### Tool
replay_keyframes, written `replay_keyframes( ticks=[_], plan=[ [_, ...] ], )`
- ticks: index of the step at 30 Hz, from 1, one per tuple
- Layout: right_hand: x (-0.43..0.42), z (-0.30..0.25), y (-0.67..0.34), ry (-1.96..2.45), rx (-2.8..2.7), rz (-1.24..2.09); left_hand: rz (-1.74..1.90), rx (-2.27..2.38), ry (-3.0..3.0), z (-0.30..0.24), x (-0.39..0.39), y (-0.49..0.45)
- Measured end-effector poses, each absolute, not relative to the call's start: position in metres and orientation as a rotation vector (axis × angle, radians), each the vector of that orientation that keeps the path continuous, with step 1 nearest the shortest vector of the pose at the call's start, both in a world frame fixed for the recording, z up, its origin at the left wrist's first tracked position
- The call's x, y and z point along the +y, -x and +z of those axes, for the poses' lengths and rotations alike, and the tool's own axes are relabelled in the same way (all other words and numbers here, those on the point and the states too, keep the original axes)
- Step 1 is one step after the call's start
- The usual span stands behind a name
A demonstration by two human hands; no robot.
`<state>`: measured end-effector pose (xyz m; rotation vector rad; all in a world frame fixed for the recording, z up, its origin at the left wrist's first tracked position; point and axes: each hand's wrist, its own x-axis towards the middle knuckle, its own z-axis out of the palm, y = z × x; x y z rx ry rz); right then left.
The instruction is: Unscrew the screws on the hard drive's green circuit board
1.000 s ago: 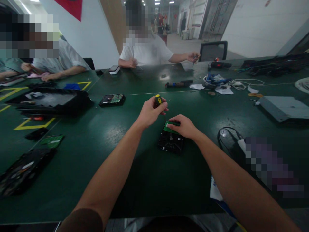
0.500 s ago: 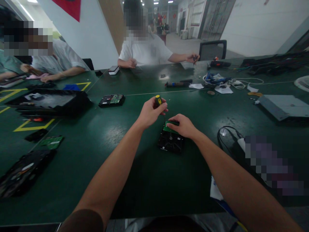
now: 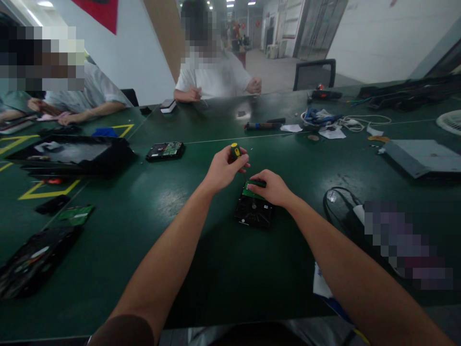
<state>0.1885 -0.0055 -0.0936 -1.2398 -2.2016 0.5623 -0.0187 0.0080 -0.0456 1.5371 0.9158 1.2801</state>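
In my left hand (image 3: 227, 168) is a screwdriver with a yellow and dark green handle (image 3: 235, 151), fingers closed round it. Its shaft points down to the far left corner of a black hard drive (image 3: 254, 211) on the table in front of me. My right hand (image 3: 272, 187) steadies the drive from the right, its fingers bent over the green circuit board (image 3: 251, 193) at the drive's far end. The screwdriver's tip is too small to make out against the board.
A second hard drive (image 3: 164, 151) lies to the left, near a black tray (image 3: 68, 149). At far left are a loose green circuit board (image 3: 76, 215) and a black drive (image 3: 36, 259). Cables (image 3: 320, 117) and a grey metal case (image 3: 421, 157) lie right. A co-worker (image 3: 216, 79) sits opposite.
My hands, the screwdriver and the hard drive stay almost where they were. The co-worker opposite has drawn one arm in from the right. The whole view has shifted slightly.
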Motion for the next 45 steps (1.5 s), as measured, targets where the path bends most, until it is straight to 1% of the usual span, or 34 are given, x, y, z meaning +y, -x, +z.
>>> replay_keyframes(
  ticks=[7, 16, 23, 28, 32, 37, 41, 45],
  plan=[
    [-0.004, -0.095, -0.19, 1.243, -2.23, 0.54, 1.267, 0.908, -1.563, -0.044, 0.007, 0.02],
    [-0.006, -0.093, -0.19, 1.232, -2.236, 0.543, 1.157, 0.882, -1.691, -0.034, 0.0, 0.024],
    [-0.005, -0.094, -0.191, 1.213, -2.228, 0.543, 1.217, 1.066, -1.942, -0.032, 0.002, 0.029],
    [-0.006, -0.093, -0.191, 1.215, -2.221, 0.533, 1.289, 1.015, -1.931, -0.027, -0.002, 0.027],
    [-0.008, -0.093, -0.19, 1.217, -2.198, 0.531, 1.249, 0.959, -1.928, -0.019, -0.009, 0.023],
    [-0.006, -0.094, -0.19, 1.214, -2.222, 0.514, 1.356, 1.052, -2.076, -0.012, -0.013, 0.018],
    [-0.003, -0.096, -0.19, 1.202, -2.221, 0.517, 1.482, 1.03, -1.885, -0.014, -0.011, 0.013],
    [-0.003, -0.097, -0.191, 1.202, -2.214, 0.535, 1.405, 0.914, -1.622, -0.013, -0.013, 0.008]
  ],
)
